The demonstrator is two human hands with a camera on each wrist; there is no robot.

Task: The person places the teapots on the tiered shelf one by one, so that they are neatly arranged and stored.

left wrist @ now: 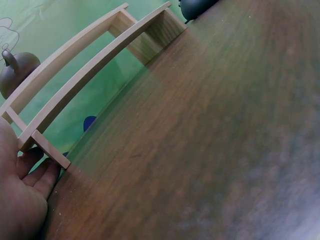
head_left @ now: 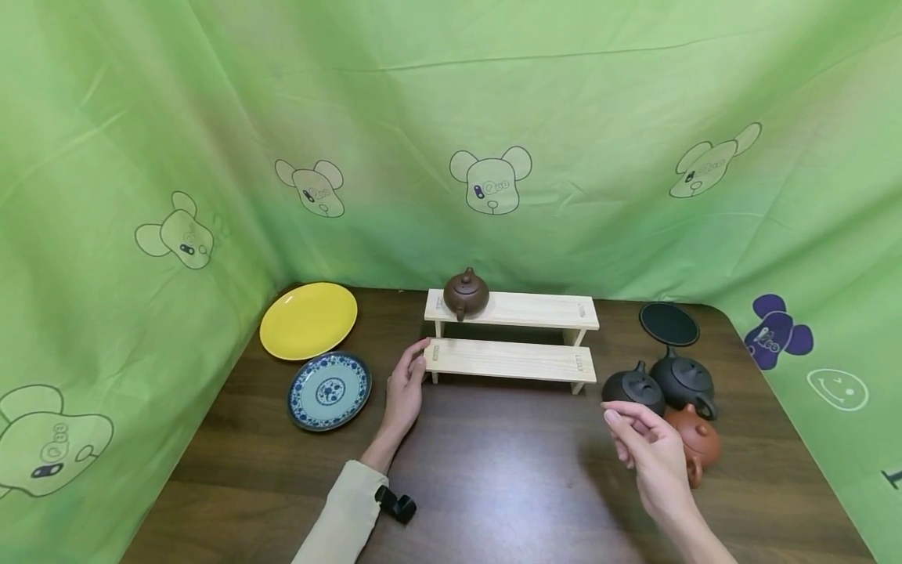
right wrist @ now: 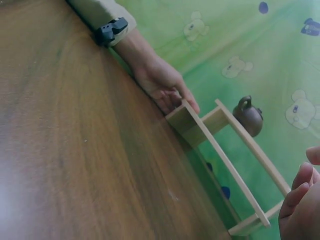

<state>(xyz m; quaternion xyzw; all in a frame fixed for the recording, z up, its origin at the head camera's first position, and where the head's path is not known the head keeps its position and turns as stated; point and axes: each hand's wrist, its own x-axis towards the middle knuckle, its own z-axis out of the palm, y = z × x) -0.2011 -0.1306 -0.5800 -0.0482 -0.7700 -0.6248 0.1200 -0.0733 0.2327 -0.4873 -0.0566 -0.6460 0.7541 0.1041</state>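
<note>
A two-step wooden stand (head_left: 510, 359) stands in the middle of the table. My left hand (head_left: 405, 392) holds the left end of its lower step, with some fingers curled beside the leg in the left wrist view. A dark brown teapot (head_left: 466, 294) sits at the left of the upper step. My right hand (head_left: 651, 454) hovers at the right, its fingers loosely bent and nothing between them. Just beyond it are two black teapots (head_left: 633, 388) and a reddish-brown teapot (head_left: 698, 439), partly hidden by the hand.
On the left lie a yellow plate (head_left: 308, 321) and a blue patterned plate (head_left: 330, 391). A black oval dish (head_left: 669, 323) lies at the back right. Green printed cloth (head_left: 395, 102) hangs around the back and sides of the brown wooden table (head_left: 486, 470).
</note>
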